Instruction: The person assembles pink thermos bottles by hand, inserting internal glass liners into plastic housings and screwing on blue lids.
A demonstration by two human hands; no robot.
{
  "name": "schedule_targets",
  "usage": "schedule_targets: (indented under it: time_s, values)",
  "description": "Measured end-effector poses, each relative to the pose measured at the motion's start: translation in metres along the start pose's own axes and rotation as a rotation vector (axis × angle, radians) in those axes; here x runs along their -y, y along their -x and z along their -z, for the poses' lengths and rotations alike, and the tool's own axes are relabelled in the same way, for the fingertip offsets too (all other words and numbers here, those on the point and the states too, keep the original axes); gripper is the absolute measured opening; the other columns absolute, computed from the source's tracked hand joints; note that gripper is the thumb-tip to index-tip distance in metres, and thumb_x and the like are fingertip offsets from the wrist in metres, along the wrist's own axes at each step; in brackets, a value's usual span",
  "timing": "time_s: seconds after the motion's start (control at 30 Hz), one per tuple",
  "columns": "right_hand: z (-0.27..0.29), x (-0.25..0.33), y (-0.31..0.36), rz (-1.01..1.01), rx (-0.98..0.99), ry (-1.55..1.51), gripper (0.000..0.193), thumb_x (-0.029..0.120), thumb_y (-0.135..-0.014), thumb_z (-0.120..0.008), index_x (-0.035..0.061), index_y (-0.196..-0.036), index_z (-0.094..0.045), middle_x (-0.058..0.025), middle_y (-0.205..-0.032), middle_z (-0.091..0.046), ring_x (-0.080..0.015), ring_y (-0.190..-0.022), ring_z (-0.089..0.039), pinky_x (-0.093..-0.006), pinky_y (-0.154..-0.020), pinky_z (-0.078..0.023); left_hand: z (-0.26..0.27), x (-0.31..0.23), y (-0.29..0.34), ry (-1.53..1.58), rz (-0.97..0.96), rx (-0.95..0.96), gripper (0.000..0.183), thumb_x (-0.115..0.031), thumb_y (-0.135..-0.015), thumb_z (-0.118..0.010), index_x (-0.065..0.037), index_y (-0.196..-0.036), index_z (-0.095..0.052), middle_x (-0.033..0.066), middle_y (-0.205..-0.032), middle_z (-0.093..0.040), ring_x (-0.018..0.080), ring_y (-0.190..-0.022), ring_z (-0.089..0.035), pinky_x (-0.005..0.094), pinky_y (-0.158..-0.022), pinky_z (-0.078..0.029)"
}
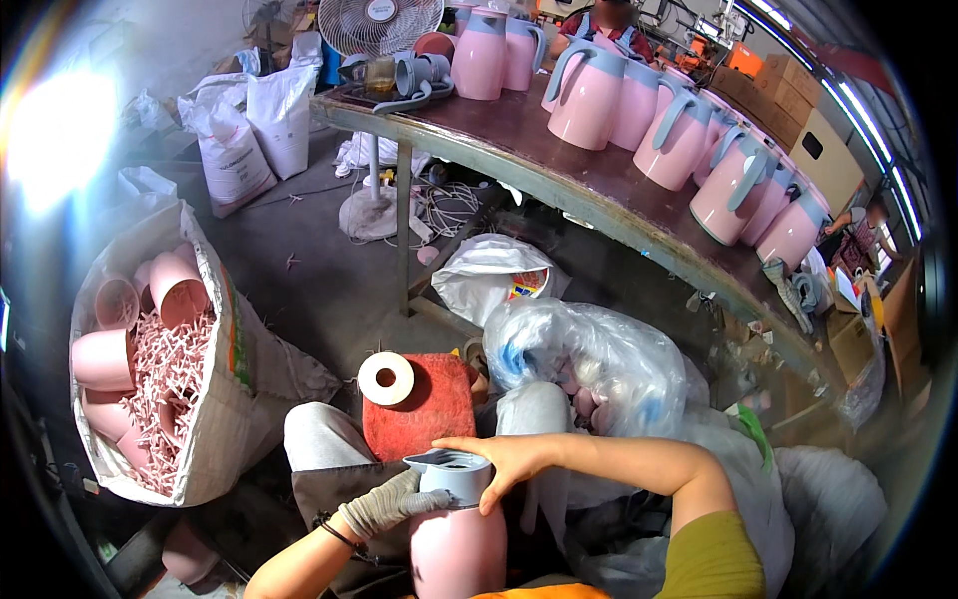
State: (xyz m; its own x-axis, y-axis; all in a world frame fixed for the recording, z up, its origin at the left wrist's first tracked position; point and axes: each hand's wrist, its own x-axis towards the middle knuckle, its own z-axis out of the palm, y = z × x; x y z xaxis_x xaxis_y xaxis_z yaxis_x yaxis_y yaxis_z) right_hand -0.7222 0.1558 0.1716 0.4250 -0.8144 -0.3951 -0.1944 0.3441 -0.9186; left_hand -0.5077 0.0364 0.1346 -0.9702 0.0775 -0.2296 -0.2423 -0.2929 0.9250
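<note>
**Pink jug held on the lap beside a crowded workshop tabletop**

The person sat low with a pink jug (457,544) upright between the knees, its grey top (451,474) uppermost. The left hand (384,504), in a grey knitted glove, was closed against the side of the grey top; the bare right hand (504,461) lay curled over the top's far rim, so both hands were clamped on the jug.

Just beyond it, a red cloth pad (424,414) lay on the lap with a roll of white tape (385,378) at its left corner. A clear plastic bag (589,364) bulged to the right.

A long, dark tabletop (559,165) curved across the upper right, carrying a row of finished pink jugs (639,115) with grey handles along its far edge. A white fan (379,25) stood at its left end. On the concrete floor (319,270), an open sack (160,369) at left held pink shells and scrap, with white sacks (249,130) farther back.
</note>
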Motion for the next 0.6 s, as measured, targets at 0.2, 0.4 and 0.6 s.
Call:
schedule_targets:
  time_s: [0.2,0.4,0.6]
  values:
    - [0.001,0.008,0.001,0.026,-0.055,0.127,0.112,0.028,-0.065,-0.088,0.0073,-0.151,-0.019,-0.017,-0.135,-0.05,-0.0244,-0.124,-0.049,-0.0337,-0.104,-0.038,0.005,0.003,0.001,0.0,0.035,-0.025,0.067,-0.033,-0.087,-0.066,-0.002,-0.141,-0.04,0.0076,-0.131,-0.052,0.0155,-0.12,-0.048,0.03,-0.104,-0.038]
    - [0.004,0.017,0.004,-0.013,-0.037,0.071,0.113,0.029,-0.063,-0.088,0.0084,-0.151,-0.019,-0.017,-0.134,-0.051,-0.0241,-0.124,-0.049,-0.0339,-0.104,-0.038,0.004,-0.01,0.0,0.009,0.046,-0.034,0.072,-0.038,-0.086,-0.07,0.001,-0.139,-0.041,0.0099,-0.128,-0.054,0.017,-0.117,-0.049,0.0304,-0.102,-0.038]
    - [0.0,0.043,0.019,-0.07,-0.08,0.098,0.113,0.029,-0.064,-0.088,0.0095,-0.151,-0.018,-0.0159,-0.132,-0.053,-0.0233,-0.123,-0.05,-0.0323,-0.103,-0.038,0.005,-0.024,-0.005,0.133,-0.016,0.066,0.066,-0.036,-0.086,-0.071,0.0,-0.135,-0.047,0.0096,-0.13,-0.055,0.0166,-0.117,-0.05,0.0318,-0.101,-0.04]
